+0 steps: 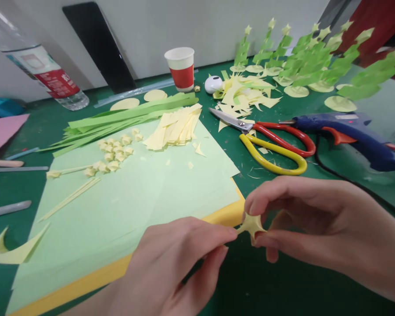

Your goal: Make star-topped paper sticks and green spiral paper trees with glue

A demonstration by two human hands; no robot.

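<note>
Between both hands, over the near edge of the table, is a pale yellow paper star (253,224) with pointed arms. My right hand (322,228) is closed on it, pinching it between thumb and fingertips. The fingertips of my left hand (181,259) meet at the star's left point, which they appear to pinch. On light green paper (145,197) to the left lie several small folded paper stars (116,150) in a cluster. Behind them rest a bundle of cream paper strips (176,126) and long green strips (125,116).
Red-and-yellow scissors (273,136) and a blue glue gun (345,127) lie at the right. Farther back stand a paper cup (181,72), a bottle (52,74), a black phone (100,46), paper scraps (246,90) and several star-topped paper plants (303,61).
</note>
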